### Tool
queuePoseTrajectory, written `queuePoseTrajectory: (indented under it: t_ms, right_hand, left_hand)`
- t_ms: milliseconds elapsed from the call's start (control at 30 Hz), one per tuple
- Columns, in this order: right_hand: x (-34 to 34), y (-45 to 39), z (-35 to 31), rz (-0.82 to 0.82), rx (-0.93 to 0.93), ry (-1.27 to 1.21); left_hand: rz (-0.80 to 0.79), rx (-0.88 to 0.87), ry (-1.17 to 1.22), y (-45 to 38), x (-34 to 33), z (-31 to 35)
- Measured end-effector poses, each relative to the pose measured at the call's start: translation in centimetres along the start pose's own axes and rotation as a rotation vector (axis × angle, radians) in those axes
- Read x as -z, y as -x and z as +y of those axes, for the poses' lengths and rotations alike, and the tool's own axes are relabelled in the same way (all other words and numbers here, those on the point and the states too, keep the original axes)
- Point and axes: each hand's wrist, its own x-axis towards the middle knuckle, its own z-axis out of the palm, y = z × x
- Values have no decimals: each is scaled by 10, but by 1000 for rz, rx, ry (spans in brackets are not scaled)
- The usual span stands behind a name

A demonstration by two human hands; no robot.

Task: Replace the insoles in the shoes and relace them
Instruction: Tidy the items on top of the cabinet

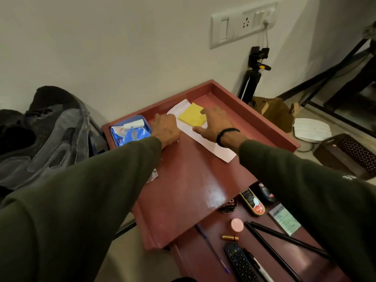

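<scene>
No shoe, insole or lace shows in the head view. Both my arms in dark green sleeves reach out over a red-brown tabletop (191,180). My left hand (165,127) rests palm down on the table beside a blue tray (147,124), fingers loosely bent and holding nothing that I can see. My right hand (213,124), with a black band at the wrist, lies spread flat on a white paper sheet (219,149), its fingers touching a yellow folded cloth (191,116) that lies on the paper.
A grey and black backpack (46,139) lies left of the table. A lower shelf holds a remote (241,263), pens, polish tins and a pink cap. Behind the table stand a black tripod (252,78) and a brown bag; a wall socket is above.
</scene>
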Motion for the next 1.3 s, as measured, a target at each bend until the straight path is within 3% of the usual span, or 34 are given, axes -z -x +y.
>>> queuePoseTrajectory:
  t_ms: [200, 433, 533, 700, 967, 1100, 1233, 1300]
  right_hand:
    - [-15, -48, -5, -124, -41, 144]
    - [0, -40, -8, 48, -71, -17]
    - [8, -11, 2, 77, -43, -96]
    - [8, 36, 29, 84, 95, 1]
    - [43, 133, 51, 171, -56, -192]
    - [48, 203, 58, 196, -122, -299]
    - [41, 279, 74, 110, -95, -271]
    - [31, 315, 80, 48, -106, -269]
  left_hand:
    - [151, -58, 9, 11, 2, 2]
    - [394, -270, 157, 72, -5, 43]
    - [419, -291, 177, 104, -8, 46]
    - [430, -367, 234, 137, -19, 34]
    - [358, -420, 250, 200, -23, 31]
    - [286, -601, 310, 233, -23, 42]
    - [-13, -925, 258, 256, -43, 41]
    - [-222, -996, 142, 264, -53, 40]
